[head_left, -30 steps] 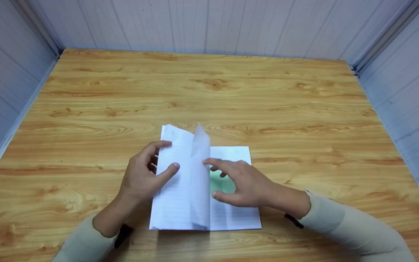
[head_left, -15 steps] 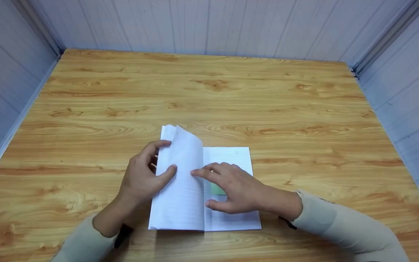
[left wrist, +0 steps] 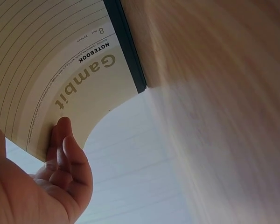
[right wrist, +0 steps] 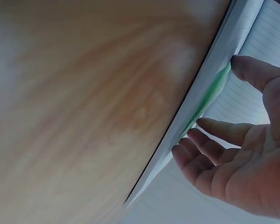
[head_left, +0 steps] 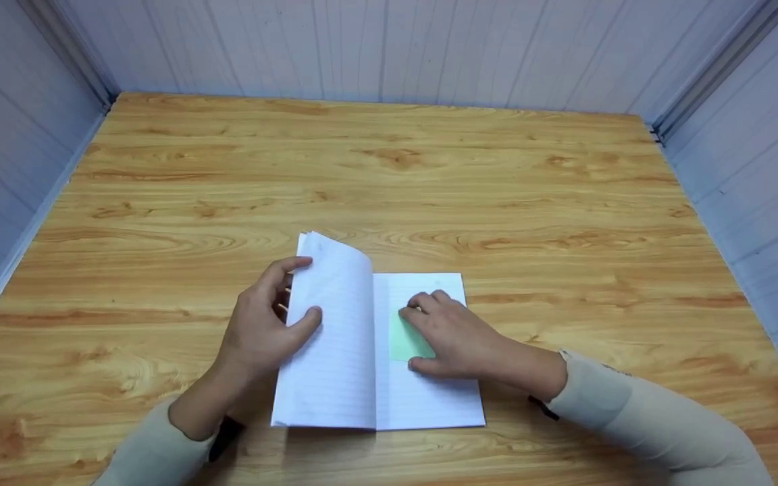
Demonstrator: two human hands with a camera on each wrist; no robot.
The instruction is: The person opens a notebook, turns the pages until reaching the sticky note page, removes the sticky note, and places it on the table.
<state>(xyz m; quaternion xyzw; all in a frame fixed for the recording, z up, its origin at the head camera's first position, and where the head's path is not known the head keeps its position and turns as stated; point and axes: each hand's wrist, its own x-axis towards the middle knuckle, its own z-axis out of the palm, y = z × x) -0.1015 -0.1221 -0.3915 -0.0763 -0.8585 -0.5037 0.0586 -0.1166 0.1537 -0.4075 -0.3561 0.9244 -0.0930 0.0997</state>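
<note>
An open notebook point(head_left: 423, 405) of white lined pages lies on the wooden table. My left hand point(head_left: 264, 324) grips its lifted left-hand pages, thumb on the front and fingers behind. From beneath, the left wrist view shows my left hand point(left wrist: 60, 182) against a cover side point(left wrist: 84, 79) printed "Gambit" and "NOTEBOOK", beside a dark spine. A green square of paper point(head_left: 406, 344) lies on the right page, partly covered by my right hand point(head_left: 460, 337). In the right wrist view, the thumb and fingers of my right hand point(right wrist: 242, 154) are spread apart along the green paper point(right wrist: 210, 95).
Wood-grained tabletop point(head_left: 389, 169) surrounds the notebook. Pale panel walls point(head_left: 389, 47) rise along the back and both sides of the table.
A loose page has turned over to the left and joined the pages under my left thumb. My right hand has moved from that page back over the green paper. The left hand barely moved.
</note>
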